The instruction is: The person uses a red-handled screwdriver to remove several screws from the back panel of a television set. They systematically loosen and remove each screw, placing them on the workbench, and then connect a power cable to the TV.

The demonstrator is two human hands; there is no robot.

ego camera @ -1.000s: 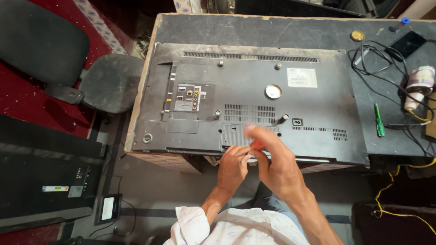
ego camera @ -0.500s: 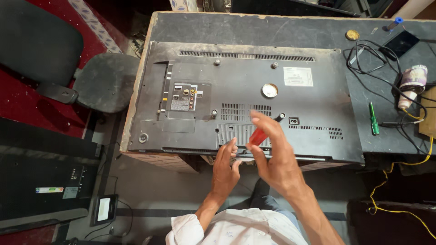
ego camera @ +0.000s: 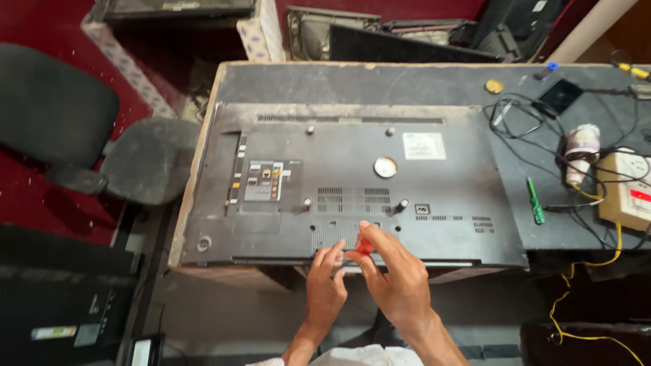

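Both hands are at the near edge of the counter (ego camera: pixel 434 85), over the lower edge of a flat-screen television (ego camera: pixel 352 190) that lies face down with its dark back cover up. The right hand (ego camera: pixel 397 281) is partly closed around a red-handled screwdriver (ego camera: pixel 365 245); only a short red section of the handle shows between the fingers, and the tip is hidden. The left hand (ego camera: pixel 325 285) is just beside it, fingers loosely curled and reaching toward the same handle; whether it touches the handle cannot be told. Both hands lie above the vented panel at the bottom centre of the back cover.

Further in, the back cover carries a connector panel (ego camera: pixel 263 181) with coloured sockets on the left, a round silver sticker (ego camera: pixel 385 167) near the middle and a white rectangular label (ego camera: pixel 424 146) to its right. Four mounting studs stand around the centre area.

To the right of the television, a green screwdriver (ego camera: pixel 535 201) lies on the counter, well apart from the hands. Beyond it are tangled black cables (ego camera: pixel 522 129), a roll of tape (ego camera: pixel 581 152) and a beige power socket box (ego camera: pixel 627 186) with a yellow wire (ego camera: pixel 614 251) running down off the counter edge. A small black device (ego camera: pixel 559 96) and a gold-coloured disc (ego camera: pixel 494 86) lie near the far edge.

To the left of the counter, a dark office chair (ego camera: pixel 146 159) stands on a red carpet (ego camera: pixel 27 196).
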